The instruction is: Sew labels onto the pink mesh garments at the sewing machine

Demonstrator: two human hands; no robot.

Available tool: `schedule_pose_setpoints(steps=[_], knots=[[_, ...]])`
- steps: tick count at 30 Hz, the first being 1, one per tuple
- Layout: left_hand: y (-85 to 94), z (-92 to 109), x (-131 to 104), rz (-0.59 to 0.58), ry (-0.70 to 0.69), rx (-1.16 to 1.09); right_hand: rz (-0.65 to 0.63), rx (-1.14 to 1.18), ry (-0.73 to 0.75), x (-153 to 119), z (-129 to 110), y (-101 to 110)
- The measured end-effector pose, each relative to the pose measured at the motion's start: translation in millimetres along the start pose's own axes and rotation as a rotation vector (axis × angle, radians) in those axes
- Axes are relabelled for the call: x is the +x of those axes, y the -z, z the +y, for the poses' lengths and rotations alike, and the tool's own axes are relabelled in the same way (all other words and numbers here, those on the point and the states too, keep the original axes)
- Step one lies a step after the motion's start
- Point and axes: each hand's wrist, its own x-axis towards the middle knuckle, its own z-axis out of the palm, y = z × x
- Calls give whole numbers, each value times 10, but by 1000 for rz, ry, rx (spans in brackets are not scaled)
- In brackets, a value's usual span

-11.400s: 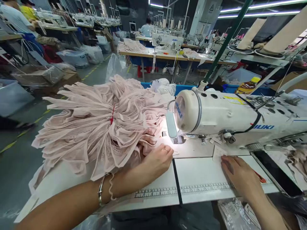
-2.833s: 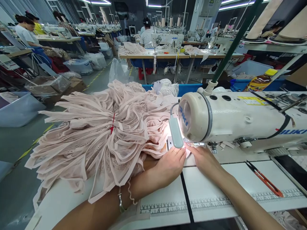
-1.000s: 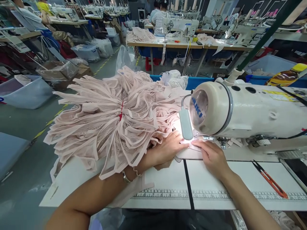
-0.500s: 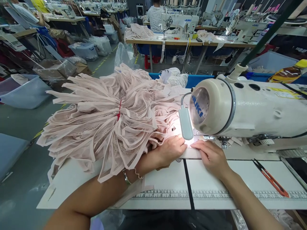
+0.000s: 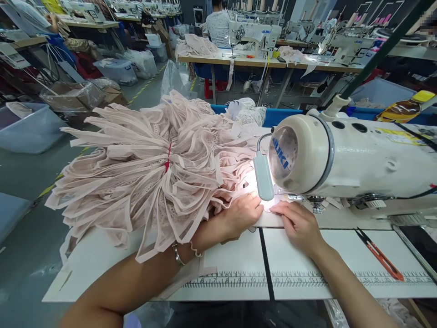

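Observation:
My left hand (image 5: 243,213) is closed at the edge of the pale pink fabric, just left of the sewing machine's needle area, its fingertips bent onto the lit cloth. My right hand (image 5: 297,223) lies opposite, fingers pressed together and touching the bright fabric below the machine head (image 5: 300,152). The lamp (image 5: 263,176) hangs above and between both hands; the needle is hidden. A large bundle of pink lace pieces (image 5: 143,173), tied with a red strip (image 5: 167,159), covers the left of the table and rests against my left forearm.
Orange thread snips (image 5: 380,255) lie on the right of the table, above a printed ruler (image 5: 232,279). Behind the machine are a blue bin (image 5: 282,116) and a bottle (image 5: 403,108). Beyond, a person in a light shirt (image 5: 218,28) is near another sewing table (image 5: 191,59).
The view has shifted slightly, so the table and snips appear a little further left. Both hands stay in nearly the same place at the fabric.

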Motion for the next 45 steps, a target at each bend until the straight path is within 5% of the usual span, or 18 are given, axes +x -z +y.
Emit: schedule_pose_setpoints(steps=[18, 28, 38, 45], knots=[[-30, -3, -1, 42, -18, -77, 25, 45, 31, 29, -28, 16], [-70, -63, -34, 91, -29, -166, -11, -302, 148, 126, -173, -109], [-42, -49, -14, 66, -37, -175, -70, -111, -102, 26, -87, -47], [1, -35, -17, -5, -18, -106, -49, -16, -139, -4, -32, -27]])
